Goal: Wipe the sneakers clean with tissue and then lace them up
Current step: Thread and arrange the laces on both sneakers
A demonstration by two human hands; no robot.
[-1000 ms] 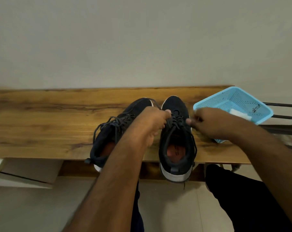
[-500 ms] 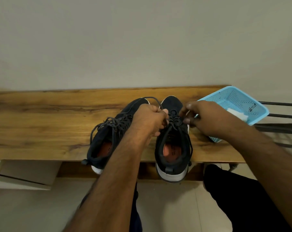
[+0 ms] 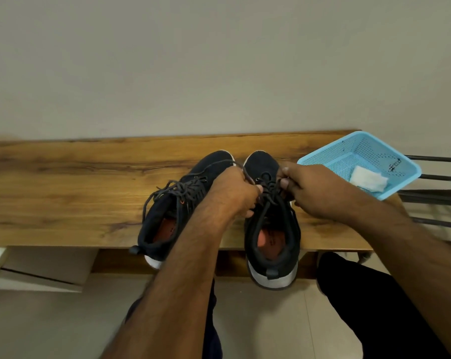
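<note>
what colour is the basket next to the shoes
Light blue, with perforated mesh walls; the basket shows clearly at the right of the head view.

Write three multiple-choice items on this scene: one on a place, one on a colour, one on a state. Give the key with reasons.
1. Where is the tissue?
A. in the basket
B. inside a sneaker
C. on the floor

2. What colour is the basket?
A. red
B. light blue
C. black

3. What are both hands doing?
A. resting on the table
B. wiping a sole
C. gripping the right sneaker's laces

Key: 1 A, the white wad lies in the basket. 2 B, its mesh is light blue. 3 C, left hand and right hand pinch the laces.
</note>
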